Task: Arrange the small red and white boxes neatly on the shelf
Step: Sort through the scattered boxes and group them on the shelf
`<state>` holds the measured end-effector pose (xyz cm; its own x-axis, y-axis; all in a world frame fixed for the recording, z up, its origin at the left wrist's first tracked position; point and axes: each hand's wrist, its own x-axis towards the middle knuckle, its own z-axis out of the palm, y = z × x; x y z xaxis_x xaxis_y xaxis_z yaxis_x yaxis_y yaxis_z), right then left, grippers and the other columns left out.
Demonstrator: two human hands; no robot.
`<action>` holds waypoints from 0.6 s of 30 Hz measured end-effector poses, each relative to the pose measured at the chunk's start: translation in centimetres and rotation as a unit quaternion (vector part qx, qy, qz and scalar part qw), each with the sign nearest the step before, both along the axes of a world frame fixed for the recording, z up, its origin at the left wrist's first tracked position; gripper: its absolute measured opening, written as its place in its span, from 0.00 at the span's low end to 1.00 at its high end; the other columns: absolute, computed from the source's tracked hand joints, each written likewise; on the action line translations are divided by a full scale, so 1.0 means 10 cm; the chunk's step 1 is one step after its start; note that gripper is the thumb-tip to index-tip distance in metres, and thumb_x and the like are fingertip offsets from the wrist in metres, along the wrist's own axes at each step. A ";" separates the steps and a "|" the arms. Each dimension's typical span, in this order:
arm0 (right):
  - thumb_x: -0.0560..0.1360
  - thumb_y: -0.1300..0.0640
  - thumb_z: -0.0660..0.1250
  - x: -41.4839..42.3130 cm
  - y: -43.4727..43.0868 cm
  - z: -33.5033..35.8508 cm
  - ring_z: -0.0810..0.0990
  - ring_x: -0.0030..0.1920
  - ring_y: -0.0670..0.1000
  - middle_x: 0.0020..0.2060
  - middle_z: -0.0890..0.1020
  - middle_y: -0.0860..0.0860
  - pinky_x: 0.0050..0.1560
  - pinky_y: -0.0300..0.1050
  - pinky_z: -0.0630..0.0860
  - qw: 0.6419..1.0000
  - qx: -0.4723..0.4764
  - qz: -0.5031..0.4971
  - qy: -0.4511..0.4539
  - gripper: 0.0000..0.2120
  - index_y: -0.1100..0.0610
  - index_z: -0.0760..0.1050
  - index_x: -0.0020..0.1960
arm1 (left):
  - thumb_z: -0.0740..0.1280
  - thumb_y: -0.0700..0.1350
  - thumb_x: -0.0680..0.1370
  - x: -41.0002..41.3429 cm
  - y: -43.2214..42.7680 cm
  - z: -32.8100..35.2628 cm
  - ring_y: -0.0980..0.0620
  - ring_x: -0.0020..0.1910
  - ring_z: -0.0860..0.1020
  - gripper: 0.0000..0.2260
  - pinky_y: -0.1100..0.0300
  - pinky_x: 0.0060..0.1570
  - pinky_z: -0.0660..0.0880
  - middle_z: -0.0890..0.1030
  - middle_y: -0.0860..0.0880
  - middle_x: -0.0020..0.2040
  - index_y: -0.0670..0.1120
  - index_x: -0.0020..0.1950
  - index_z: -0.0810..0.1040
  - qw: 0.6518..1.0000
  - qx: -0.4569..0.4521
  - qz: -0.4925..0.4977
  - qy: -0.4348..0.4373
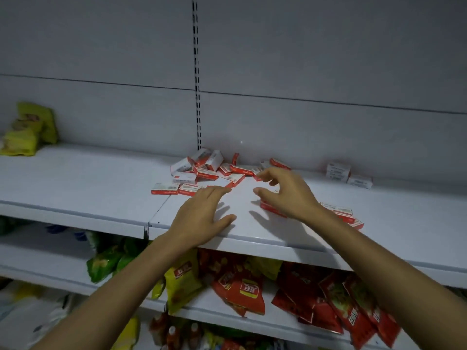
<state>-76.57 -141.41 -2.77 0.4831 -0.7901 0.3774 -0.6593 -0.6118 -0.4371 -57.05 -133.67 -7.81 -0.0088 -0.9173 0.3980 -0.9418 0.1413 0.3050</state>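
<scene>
White shelf (pixel 88 188), scattered red and white boxes (pixel 202 173), empty hands above.

Red-white boxes (pixel 202 173) jumbled on shelf (pixel 88 178)

Shelf (pixel 75 183) smooth painted metal, semi-matt white; small boxes (pixel 202 173) printed card, slight sheen; snack bags (pixel 242 289) glossy plastic film, crinkled

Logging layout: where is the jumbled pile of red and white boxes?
The pile lies mid-shelf against the back panel, below the slotted upright, just beyond the left hand.
</scene>
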 end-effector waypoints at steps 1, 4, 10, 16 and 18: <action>0.75 0.47 0.67 0.05 -0.09 0.03 0.75 0.52 0.43 0.57 0.79 0.46 0.49 0.40 0.70 1.000 -0.002 0.007 0.004 0.16 0.50 0.75 0.61 | 0.64 0.61 0.75 0.03 -0.06 0.01 0.52 0.69 0.66 0.29 0.53 0.63 0.69 0.66 0.54 0.72 0.55 0.73 0.61 1.000 -0.002 0.003 0.001; 0.74 0.47 0.68 0.20 -0.35 0.10 0.75 0.50 0.44 0.56 0.80 0.48 0.49 0.42 0.73 0.999 -0.004 0.028 0.014 0.16 0.52 0.76 0.60 | 0.64 0.61 0.75 0.15 -0.25 0.05 0.52 0.68 0.66 0.29 0.54 0.61 0.69 0.67 0.53 0.71 0.55 0.73 0.62 1.000 0.008 0.020 -0.005; 0.73 0.48 0.69 0.54 -0.79 0.12 0.79 0.52 0.50 0.53 0.81 0.49 0.55 0.52 0.77 0.998 0.014 0.062 0.018 0.15 0.52 0.77 0.57 | 0.66 0.60 0.74 0.32 -0.73 0.03 0.49 0.66 0.68 0.30 0.49 0.61 0.71 0.69 0.50 0.71 0.52 0.72 0.62 0.998 0.039 0.054 -0.006; 0.74 0.49 0.69 0.81 -1.05 0.08 0.78 0.56 0.51 0.57 0.80 0.51 0.56 0.49 0.76 0.994 0.022 0.082 0.071 0.18 0.54 0.75 0.61 | 0.62 0.62 0.73 0.34 -1.15 -0.19 0.45 0.54 0.77 0.27 0.48 0.51 0.76 0.77 0.47 0.60 0.51 0.68 0.64 0.994 0.039 0.102 -0.030; 0.74 0.48 0.68 0.91 -1.09 0.05 0.78 0.55 0.52 0.58 0.79 0.51 0.55 0.49 0.77 0.992 0.028 0.081 0.091 0.19 0.54 0.74 0.62 | 0.61 0.61 0.74 0.37 -1.22 -0.22 0.46 0.49 0.79 0.25 0.49 0.47 0.77 0.80 0.47 0.54 0.50 0.67 0.64 0.994 0.035 0.092 -0.040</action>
<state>-67.44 -152.33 -2.24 0.6619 -0.7137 0.2294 -0.6254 -0.6944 -0.3560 -53.36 -145.84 -10.03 0.1320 -0.9318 0.3381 -0.9716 -0.0542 0.2302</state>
